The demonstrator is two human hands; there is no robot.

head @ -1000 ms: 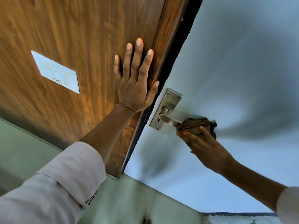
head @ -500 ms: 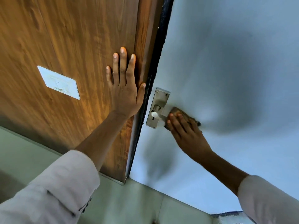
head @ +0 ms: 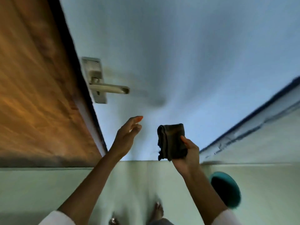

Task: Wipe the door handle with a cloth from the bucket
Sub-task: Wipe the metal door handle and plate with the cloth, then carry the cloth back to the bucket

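The right hand (head: 189,153) pinches a folded dark cloth (head: 172,141) between thumb and fingers, held clear of the door (head: 178,46), probably ready to go back into the teal bucket (head: 225,192) on the floor below. The left hand (head: 128,135) hangs empty, fingers loosely spread. The door handle (head: 108,88) juts bare, well above both.
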